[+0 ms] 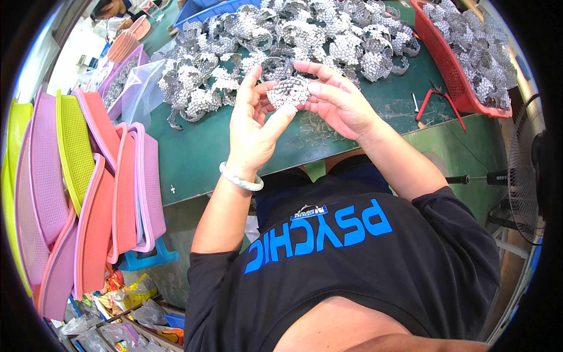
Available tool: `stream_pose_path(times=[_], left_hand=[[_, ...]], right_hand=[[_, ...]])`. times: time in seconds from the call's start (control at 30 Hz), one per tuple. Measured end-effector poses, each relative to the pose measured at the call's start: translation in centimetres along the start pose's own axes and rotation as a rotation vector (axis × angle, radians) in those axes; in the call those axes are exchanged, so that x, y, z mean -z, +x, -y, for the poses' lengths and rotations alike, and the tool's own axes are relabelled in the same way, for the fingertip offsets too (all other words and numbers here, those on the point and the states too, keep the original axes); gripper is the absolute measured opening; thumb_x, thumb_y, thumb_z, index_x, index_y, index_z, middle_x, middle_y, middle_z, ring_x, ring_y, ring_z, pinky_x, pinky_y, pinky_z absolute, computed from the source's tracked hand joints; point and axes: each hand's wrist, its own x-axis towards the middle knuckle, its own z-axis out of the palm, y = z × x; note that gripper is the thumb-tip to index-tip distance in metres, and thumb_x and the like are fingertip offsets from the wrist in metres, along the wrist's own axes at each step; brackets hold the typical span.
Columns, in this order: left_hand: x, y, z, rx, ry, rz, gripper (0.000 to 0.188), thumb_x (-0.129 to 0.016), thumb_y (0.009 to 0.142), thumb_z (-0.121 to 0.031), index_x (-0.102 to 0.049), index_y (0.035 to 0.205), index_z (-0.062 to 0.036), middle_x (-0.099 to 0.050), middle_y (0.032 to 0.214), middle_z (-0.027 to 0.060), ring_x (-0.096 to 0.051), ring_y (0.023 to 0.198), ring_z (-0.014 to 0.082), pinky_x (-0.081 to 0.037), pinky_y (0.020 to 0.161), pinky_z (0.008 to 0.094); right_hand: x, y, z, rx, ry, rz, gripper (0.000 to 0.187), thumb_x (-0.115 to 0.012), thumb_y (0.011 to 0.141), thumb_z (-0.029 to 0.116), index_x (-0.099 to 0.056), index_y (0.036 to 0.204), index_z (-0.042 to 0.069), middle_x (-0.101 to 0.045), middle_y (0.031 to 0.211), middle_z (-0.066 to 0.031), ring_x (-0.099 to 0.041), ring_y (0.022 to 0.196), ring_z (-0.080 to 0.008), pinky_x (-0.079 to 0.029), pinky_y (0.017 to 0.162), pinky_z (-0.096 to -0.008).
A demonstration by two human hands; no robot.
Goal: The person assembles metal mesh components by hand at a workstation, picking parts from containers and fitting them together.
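Note:
Between my two hands, above the near part of the green table [193, 155], is a silvery piece with a scale-like pattern [288, 94], curved like a cuff. My left hand [253, 120] pinches its left side, thumb on the near edge. My right hand [337, 102] grips its right side with thumb and fingers. A pale bangle [241, 178] circles my left wrist. Just beyond my hands spreads a large heap of similar silvery scaly pieces [299, 35].
At right stand a red basket [451, 76] full of like pieces, red-handled pliers [441, 101] and a fan [525, 170]. Coloured plastic baskets [88, 193] are stacked at left. A blue crate [205, 10] sits at the back. A person [108, 9] is at far left.

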Motion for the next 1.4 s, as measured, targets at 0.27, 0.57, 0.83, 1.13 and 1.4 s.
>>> stream_pose_path(times=[0.27, 0.57, 0.83, 1.13, 1.4], left_hand=[[-0.6, -0.1, -0.3, -0.002, -0.014, -0.06, 0.074, -0.067, 0.073, -0.002, -0.022, 0.132, 0.0014, -0.043, 0.111, 0.0121, -0.05, 0.1, 0.018, -0.044, 0.085, 0.0287], [-1.0, -0.4, -0.3, -0.012, -0.055, -0.09, 0.069, -0.065, 0.073, 0.002, -0.028, 0.132, -0.002, -0.046, 0.11, 0.009, -0.051, 0.099, 0.0163, -0.042, 0.085, 0.0272], [-0.9, 0.0, 0.9, -0.227, 0.202, -0.212, 0.078, -0.073, 0.066, -0.006, -0.029, 0.13, -0.0007, -0.044, 0.105, 0.0095, -0.049, 0.092, 0.0148, -0.044, 0.08, 0.0276], [-1.5, -0.3, 0.4, -0.439, 0.775, -0.319, 0.079, -0.075, 0.058, -0.014, -0.037, 0.127, -0.0017, -0.045, 0.098, 0.0114, -0.045, 0.087, 0.023, -0.041, 0.076, 0.0327], [-2.2, -0.4, 0.4, -0.572, 0.909, -0.329, 0.077, -0.073, 0.057, -0.012, -0.039, 0.126, -0.002, -0.045, 0.102, 0.0161, -0.045, 0.093, 0.0305, -0.041, 0.079, 0.0366]], right_hand=[[-0.2, 0.0, 0.2, 0.01, -0.022, -0.058, 0.044, -0.055, 0.084, 0.012, -0.038, 0.124, 0.0, -0.055, 0.106, -0.0101, -0.054, 0.095, -0.0157, -0.044, 0.082, -0.031], [-0.3, -0.2, 0.3, 0.01, -0.09, -0.08, 0.044, -0.056, 0.085, 0.013, -0.039, 0.123, 0.0, -0.055, 0.105, -0.0099, -0.054, 0.093, -0.0157, -0.044, 0.08, -0.0287], [-1.4, -1.1, 1.0, 0.09, -0.281, -0.15, 0.049, -0.058, 0.081, 0.007, -0.037, 0.125, 0.0, -0.052, 0.109, -0.0108, -0.052, 0.094, -0.0133, -0.044, 0.08, -0.0267], [-2.6, -1.5, 0.2, 0.209, -0.495, -0.132, 0.056, -0.062, 0.078, 0.002, -0.035, 0.127, 0.003, -0.046, 0.112, -0.008, -0.047, 0.098, -0.013, -0.041, 0.087, -0.0272], [-3.0, -1.2, 0.0, 0.23, -0.598, -0.187, 0.068, -0.073, 0.07, 0.012, -0.035, 0.125, -0.001, -0.048, 0.105, -0.0107, -0.05, 0.088, -0.0131, -0.044, 0.074, -0.0257]])
